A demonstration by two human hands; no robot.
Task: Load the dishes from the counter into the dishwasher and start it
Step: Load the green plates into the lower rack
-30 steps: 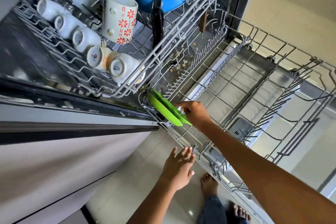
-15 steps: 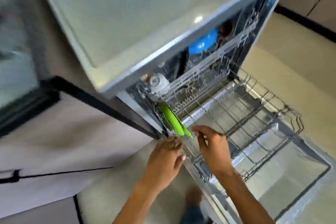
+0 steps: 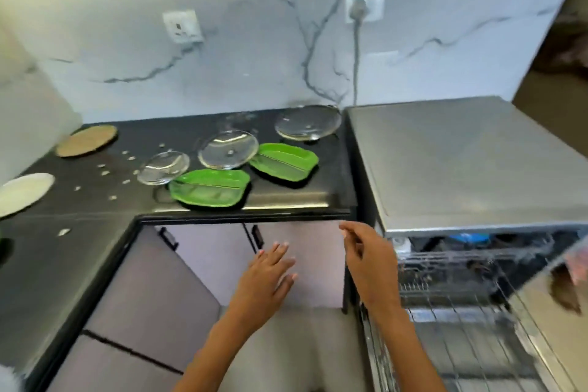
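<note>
Two bright green leaf-shaped plates (image 3: pixel 210 187) (image 3: pixel 284 162) and three clear glass plates (image 3: pixel 228 149) lie on a black counter (image 3: pixel 79 226). The wall (image 3: pixel 254 51) is white marble with dark grey veins. The dishwasher (image 3: pixel 461 162) top is silver-grey.

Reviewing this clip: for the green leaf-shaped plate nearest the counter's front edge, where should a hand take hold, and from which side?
Probably the near rim of the green plate, approached from the front. It lies flat at the counter edge, that rim unobstructed, while a glass lid overlaps its far left corner. Both the left hand and the right hand are empty.
</note>
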